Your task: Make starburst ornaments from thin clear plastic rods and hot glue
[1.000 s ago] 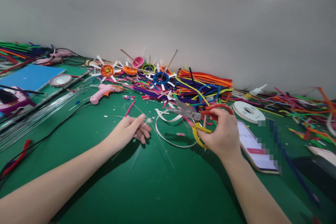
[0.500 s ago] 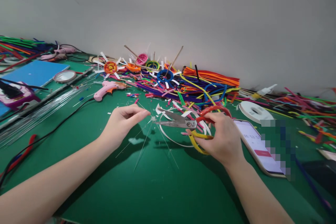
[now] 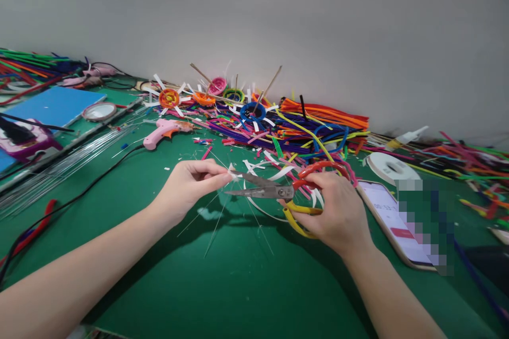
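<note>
My right hand (image 3: 338,209) grips scissors (image 3: 274,189) by their red and yellow handles, with the blades parted and pointing left. My left hand (image 3: 194,185) is closed in a pinch close to the blade tips; what its fingers hold is too small to name. A small whitish piece shows at those fingertips, touching or very near the upper blade. Thin clear strands (image 3: 217,225) spread out below the fingertips over the green table (image 3: 238,286). White strips (image 3: 282,172) lie behind the scissors.
A pink glue gun (image 3: 165,131) lies at the back left, its black cord running left. Colourful pipe cleaners (image 3: 326,116) and small woven bowls (image 3: 253,111) line the wall. A white tape roll (image 3: 393,168) and a phone (image 3: 393,222) are on the right. Clear rods (image 3: 79,153) lie left.
The scissors have moved slightly left and their blades are wider apart, the upper one now at my left fingertips. The whole view has shifted slightly.
</note>
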A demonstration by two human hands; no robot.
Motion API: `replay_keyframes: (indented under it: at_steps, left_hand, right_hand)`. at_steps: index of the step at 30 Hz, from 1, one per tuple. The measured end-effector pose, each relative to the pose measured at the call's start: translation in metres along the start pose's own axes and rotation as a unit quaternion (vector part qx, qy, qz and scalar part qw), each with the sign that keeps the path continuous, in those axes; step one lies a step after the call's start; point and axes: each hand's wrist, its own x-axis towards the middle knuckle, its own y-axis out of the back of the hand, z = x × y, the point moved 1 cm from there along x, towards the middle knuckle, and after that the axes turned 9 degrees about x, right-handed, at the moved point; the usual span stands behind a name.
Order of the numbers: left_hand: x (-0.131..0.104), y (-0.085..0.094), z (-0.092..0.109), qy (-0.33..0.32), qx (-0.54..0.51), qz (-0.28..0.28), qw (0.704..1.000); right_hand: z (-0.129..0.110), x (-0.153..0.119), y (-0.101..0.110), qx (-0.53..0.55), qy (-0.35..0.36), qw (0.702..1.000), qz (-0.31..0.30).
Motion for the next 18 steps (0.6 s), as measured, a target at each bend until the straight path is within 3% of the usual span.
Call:
replay_keyframes:
  at_steps: [18]
  left_hand:
    - [0.003,0.002,0.002,0.011,-0.010,0.047,0.999]
  right_hand:
    - [0.010,-0.008,-0.003,0.025,-0.080,0.996,0.013]
